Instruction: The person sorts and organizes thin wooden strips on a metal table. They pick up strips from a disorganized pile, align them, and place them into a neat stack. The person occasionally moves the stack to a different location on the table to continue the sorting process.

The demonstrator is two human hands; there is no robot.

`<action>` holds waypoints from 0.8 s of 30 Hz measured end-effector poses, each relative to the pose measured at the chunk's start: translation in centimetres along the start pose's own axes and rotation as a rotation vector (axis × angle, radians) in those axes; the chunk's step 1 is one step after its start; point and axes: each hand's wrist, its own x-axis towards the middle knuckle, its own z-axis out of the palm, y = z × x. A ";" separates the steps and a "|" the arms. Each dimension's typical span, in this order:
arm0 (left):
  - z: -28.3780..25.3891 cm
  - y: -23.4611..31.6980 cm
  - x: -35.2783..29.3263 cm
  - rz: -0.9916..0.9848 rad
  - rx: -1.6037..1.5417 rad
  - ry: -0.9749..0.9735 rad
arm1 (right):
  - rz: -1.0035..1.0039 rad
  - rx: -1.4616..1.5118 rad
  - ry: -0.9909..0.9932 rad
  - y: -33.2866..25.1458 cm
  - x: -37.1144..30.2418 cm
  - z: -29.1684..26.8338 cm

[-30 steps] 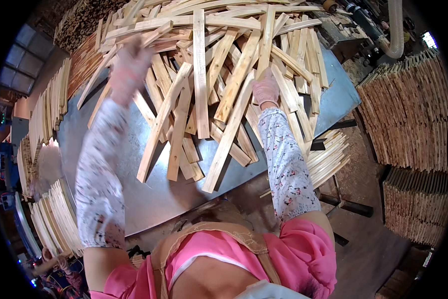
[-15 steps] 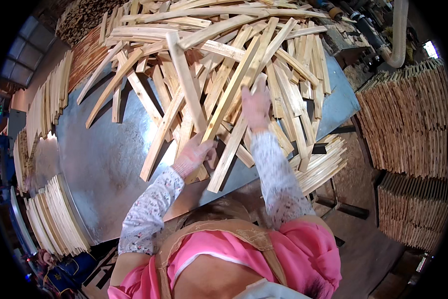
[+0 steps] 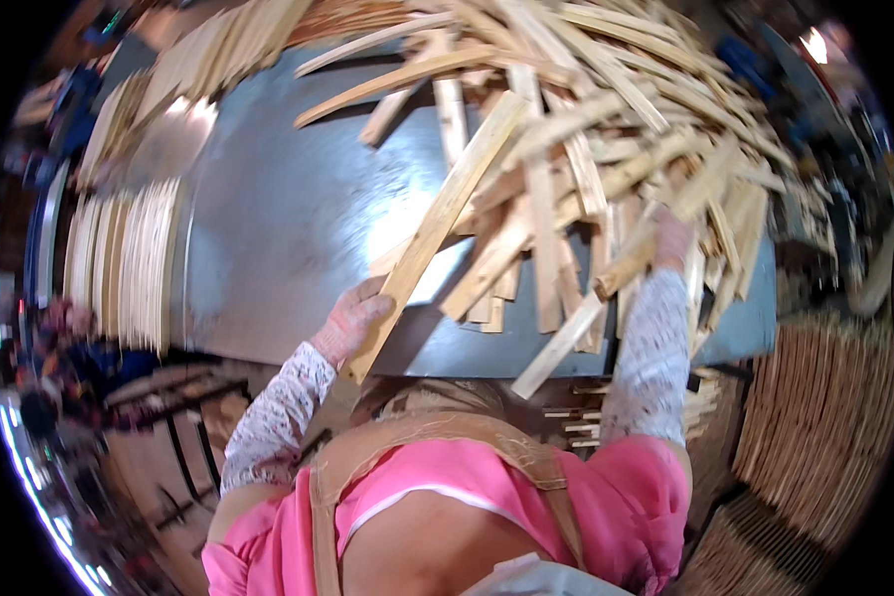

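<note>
My left hand (image 3: 355, 316) is closed around the lower part of a long pale wooden slat (image 3: 445, 214). That slat slants up and away to the right, over the metal table. At the right, my right hand (image 3: 672, 238) is among the heaped slats, closed on another wooden slat (image 3: 631, 266) that also slants. Motion blurs this hand, and its fingertips are partly hidden. Around and beyond both hands lies a loose pile of wooden slats (image 3: 546, 238), crossing each other at many angles.
The grey metal table (image 3: 268, 199) spreads under the pile. Upright rows of slats (image 3: 124, 268) stand along its left side. Tall stacks of slats (image 3: 814, 427) rise at the lower right, and more slats (image 3: 700, 402) lie below the table's right front edge.
The view has swung left. My left hand has drawn a slat leftward, clear of most of the pile. My right hand has moved away to the right, and the hands are farther apart.
</note>
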 end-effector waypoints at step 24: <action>-46.6 -7.4 -21.8 0.295 -0.170 0.998 | 0.459 0.367 -1.448 -46.5 -67.1 68.2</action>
